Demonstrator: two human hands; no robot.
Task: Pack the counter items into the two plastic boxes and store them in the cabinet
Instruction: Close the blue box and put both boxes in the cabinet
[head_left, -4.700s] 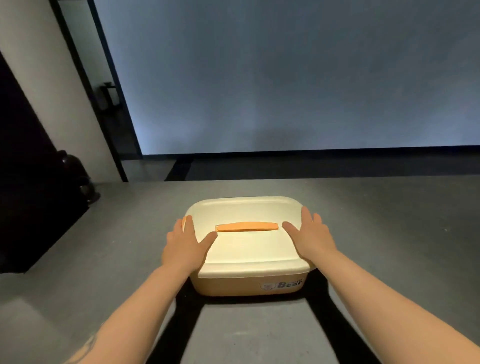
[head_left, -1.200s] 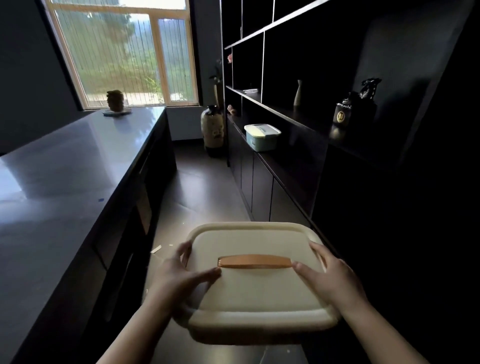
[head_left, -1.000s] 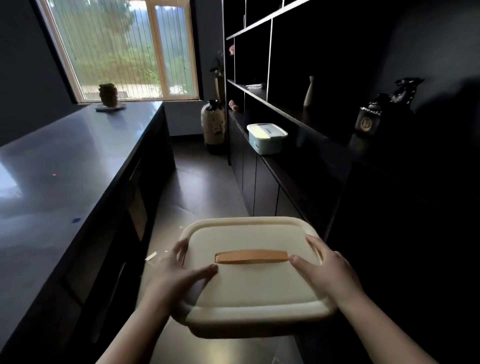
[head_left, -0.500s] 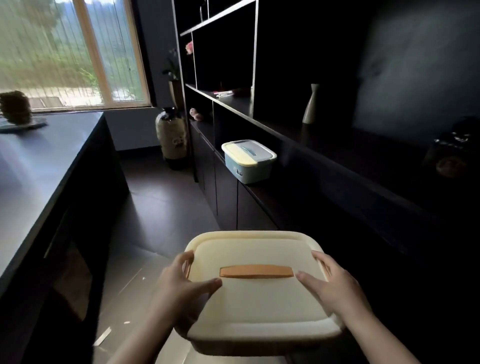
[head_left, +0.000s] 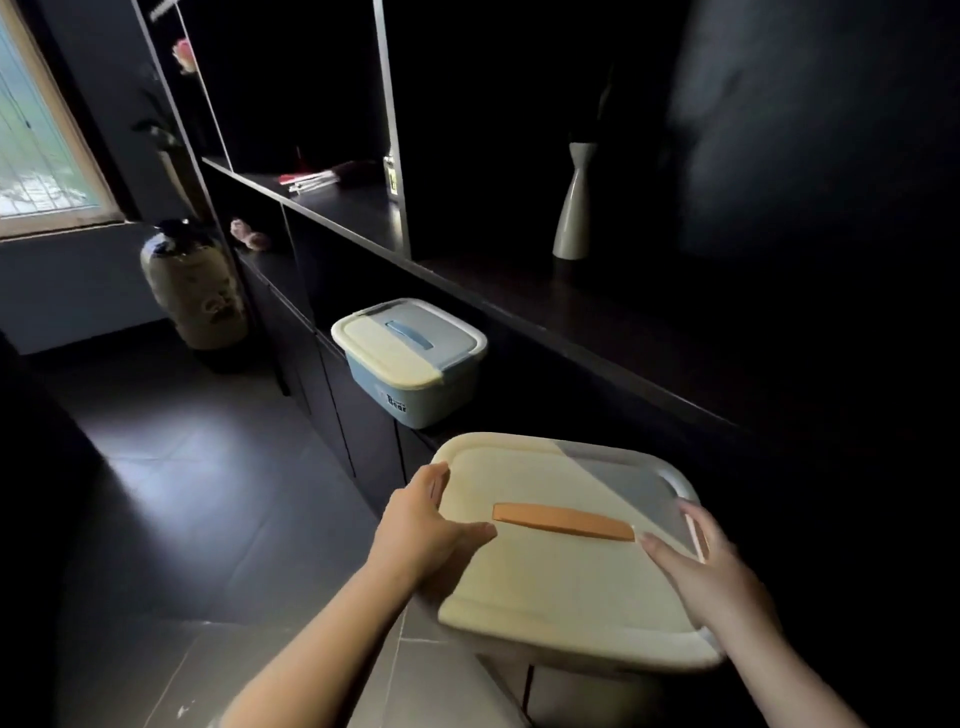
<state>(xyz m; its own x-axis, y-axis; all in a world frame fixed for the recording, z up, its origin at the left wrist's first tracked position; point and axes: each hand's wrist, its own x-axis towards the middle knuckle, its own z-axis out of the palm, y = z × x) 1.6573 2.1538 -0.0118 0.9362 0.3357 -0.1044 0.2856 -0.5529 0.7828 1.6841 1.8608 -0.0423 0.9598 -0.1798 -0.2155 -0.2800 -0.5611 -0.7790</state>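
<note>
Item: cream box (head_left: 566, 566), lid on, orange handle (head_left: 563, 522) flat across the lid top

Position: carried in the air between both hands, its far right corner over the dark cabinet ledge (head_left: 524, 415), its near edge out over the floor (head_left: 208, 493). Landmark for all entries: the blue box (head_left: 410, 358), which stands closed on that ledge

Relation to landmark: cream box lies nearer the person than the blue box and to its right along the ledge, apart from it, a bare strip of ledge between them. Cream box sits slightly above ledge height, as far as the dim light allows

Long axis: handle and long side run left to right across the view, a little skewed to the ledge front

Hands: left hand (head_left: 421, 530) grips the left lid edge, thumb laid on top toward the handle, fingers curled over the far rim. Right hand (head_left: 711, 577) grips the right edge likewise, thumb on top. Neither is nearer the landmark by much; the left hand is on the blue-box side

Judgement: the open ledge lies forward and right of the hands; setting down calls for a push away and a small lowering, beside the blue box
</note>
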